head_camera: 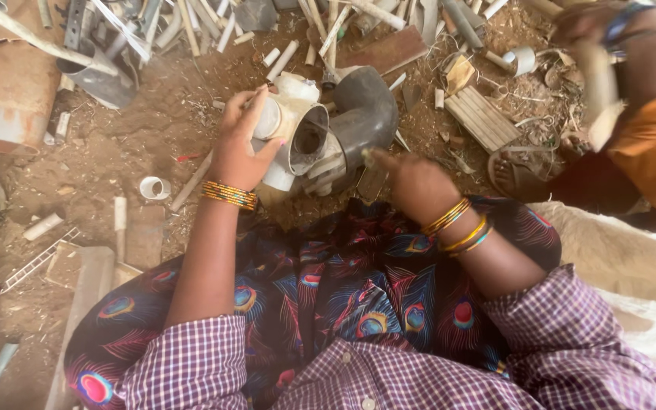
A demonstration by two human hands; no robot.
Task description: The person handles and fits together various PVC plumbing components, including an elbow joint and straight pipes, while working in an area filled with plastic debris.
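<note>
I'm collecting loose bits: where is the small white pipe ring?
In the head view the small white pipe ring lies on the dirt at left, left of the left hand that holds the white pipe fitting.

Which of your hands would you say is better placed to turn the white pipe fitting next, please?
Probably the left hand: it already grips the white pipe fitting. The right hand sits beside the grey elbow pipe, holding only a small tool.
</note>
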